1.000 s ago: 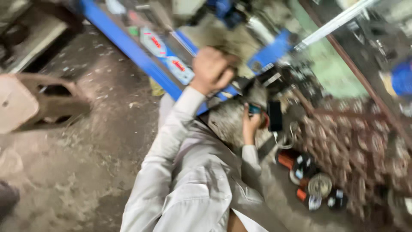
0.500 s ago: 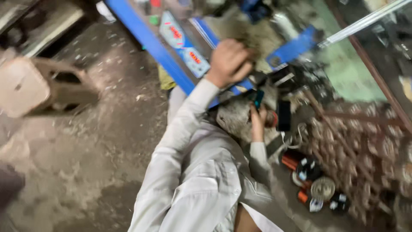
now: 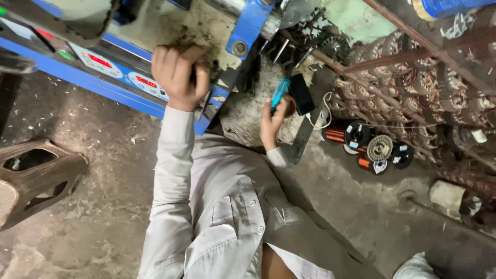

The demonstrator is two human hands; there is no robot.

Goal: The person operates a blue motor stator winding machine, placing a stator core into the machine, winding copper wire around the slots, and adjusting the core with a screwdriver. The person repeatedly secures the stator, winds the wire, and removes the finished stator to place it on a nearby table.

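The left hand (image 3: 178,72) is clenched into a fist at the edge of the blue machine frame (image 3: 119,85); what the grip encloses cannot be told. A teal-handled tool (image 3: 279,94) is held upright in the right hand (image 3: 270,124), just beside copper wire spools (image 3: 369,147) on the floor.

glossy blue plastic tool (image 3: 279,94), chipped painted metal machine frame (image 3: 251,26).
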